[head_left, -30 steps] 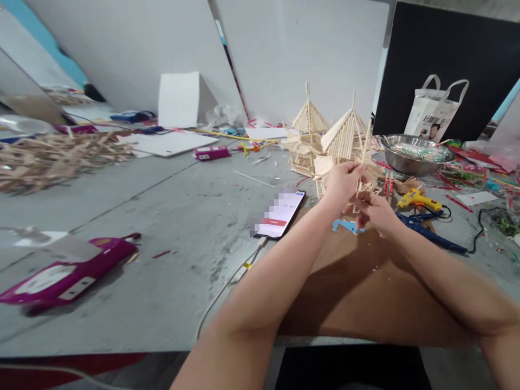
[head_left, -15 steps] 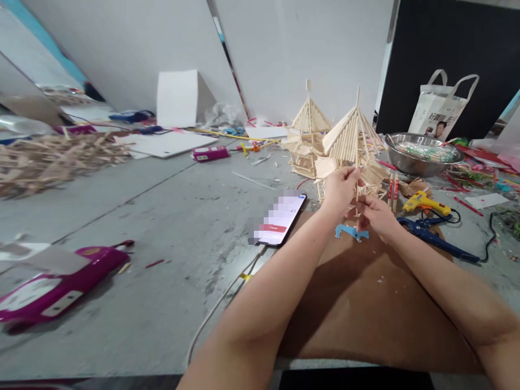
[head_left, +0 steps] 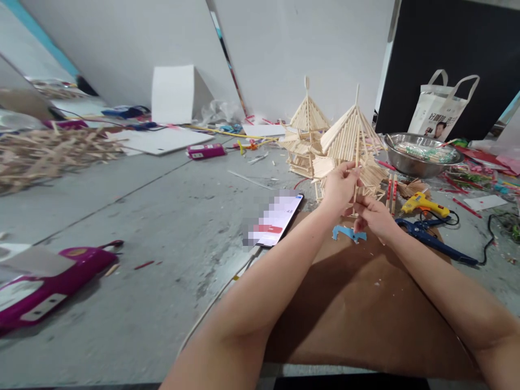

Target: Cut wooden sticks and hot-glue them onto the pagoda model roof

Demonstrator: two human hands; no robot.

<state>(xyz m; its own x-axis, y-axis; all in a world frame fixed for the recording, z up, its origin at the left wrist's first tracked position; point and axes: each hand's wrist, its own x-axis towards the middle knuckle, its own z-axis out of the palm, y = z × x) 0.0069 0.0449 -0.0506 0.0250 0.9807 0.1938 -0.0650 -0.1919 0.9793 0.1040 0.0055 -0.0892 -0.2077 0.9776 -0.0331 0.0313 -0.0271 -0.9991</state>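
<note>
Two pagoda-like models made of pale wooden sticks stand before me, a nearer stick pavilion (head_left: 339, 138) with a pointed roof and a stick tower (head_left: 306, 116) behind its left side. My left hand (head_left: 340, 187) pinches a thin upright wooden stick (head_left: 357, 154) in front of the nearer roof. Just below, my right hand (head_left: 371, 216) has its fingers closed on the lower end of that same stick. Whether the stick touches the model, I cannot tell. A torn blue piece (head_left: 349, 233) lies on the brown cardboard (head_left: 365, 309) under my hands.
Left of my forearm lies a phone (head_left: 280, 222) on a cable. To the right are a yellow glue gun (head_left: 424, 206), dark blue cutters (head_left: 436, 241) and a steel bowl (head_left: 424, 168). A magenta tool (head_left: 60, 284) and a pile of sticks (head_left: 52, 157) occupy the left.
The view has shifted slightly, so things on the left sit a little further left. Both hands keep their grip on the stick with hardly any movement.
</note>
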